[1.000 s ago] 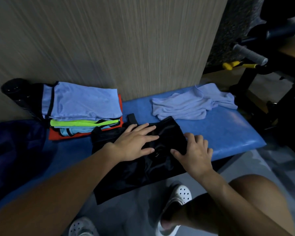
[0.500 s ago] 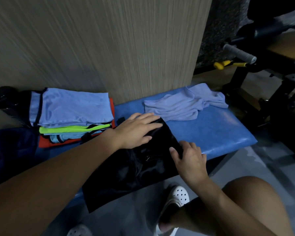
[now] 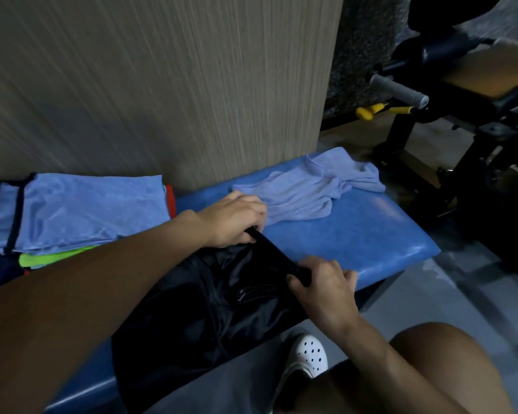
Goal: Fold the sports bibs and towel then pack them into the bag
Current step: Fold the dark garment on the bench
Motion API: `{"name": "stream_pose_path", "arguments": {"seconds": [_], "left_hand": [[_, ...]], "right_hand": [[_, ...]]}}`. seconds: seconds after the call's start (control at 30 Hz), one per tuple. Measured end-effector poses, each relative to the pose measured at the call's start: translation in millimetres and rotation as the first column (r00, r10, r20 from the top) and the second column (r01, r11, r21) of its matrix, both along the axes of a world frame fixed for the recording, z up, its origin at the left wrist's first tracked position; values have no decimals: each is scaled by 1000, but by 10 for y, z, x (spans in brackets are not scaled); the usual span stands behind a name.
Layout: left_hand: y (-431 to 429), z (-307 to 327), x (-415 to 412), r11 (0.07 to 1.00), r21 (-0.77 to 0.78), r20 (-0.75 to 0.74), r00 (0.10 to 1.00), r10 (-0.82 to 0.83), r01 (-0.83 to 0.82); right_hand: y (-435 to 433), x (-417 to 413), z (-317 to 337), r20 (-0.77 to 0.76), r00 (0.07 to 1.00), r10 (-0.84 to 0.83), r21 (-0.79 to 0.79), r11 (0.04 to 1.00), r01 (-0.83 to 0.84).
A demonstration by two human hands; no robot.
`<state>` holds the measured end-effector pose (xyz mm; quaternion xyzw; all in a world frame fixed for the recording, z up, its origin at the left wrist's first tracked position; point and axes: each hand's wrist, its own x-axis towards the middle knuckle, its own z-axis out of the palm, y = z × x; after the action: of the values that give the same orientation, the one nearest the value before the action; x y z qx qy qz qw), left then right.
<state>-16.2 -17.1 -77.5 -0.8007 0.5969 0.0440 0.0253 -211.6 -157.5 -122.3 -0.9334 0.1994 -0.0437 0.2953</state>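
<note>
On blue bench (image 3: 356, 234), shiny black bag (image 3: 210, 309), both hands gripping rim

Black bag (image 3: 222, 309) lies rumpled on the bench (image 3: 371, 234), folded bibs (image 3: 81, 210) stacked left of it, unfolded lilac towel (image 3: 305, 192) beyond.

On the blue padded vinyl bench (image 3: 356, 243): stack of folded coloured bibs (image 3: 81, 210), black shiny fabric bag (image 3: 216, 309), crumpled lilac cloth towel (image 3: 299, 195).

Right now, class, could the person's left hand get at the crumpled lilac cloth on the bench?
Probably yes: the left hand lies right beside the cloth with nothing between, though it grips the black bag.
</note>
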Motion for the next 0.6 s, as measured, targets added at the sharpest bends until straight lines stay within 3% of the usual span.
{"name": "stream_pose_path", "arguments": {"seconds": [0.17,0.33,0.43,0.6], "left_hand": [[-127,143,158,987,-158,7,1000,18,-17],[-421,490,277,937,-346,34,997,63,-47],[-354,648,224,915,-403,48,999,9,11],[287,522,20,920,-389,99,995,-6,44]], "right_hand": [[-251,174,143,204,974,-99,253,966,45],[-525,161,478,441,872,-212,277,957,92],[-476,34,579,511,844,-159,186,980,72],[17,-170,492,485,859,163,-114,986,-122]]}}
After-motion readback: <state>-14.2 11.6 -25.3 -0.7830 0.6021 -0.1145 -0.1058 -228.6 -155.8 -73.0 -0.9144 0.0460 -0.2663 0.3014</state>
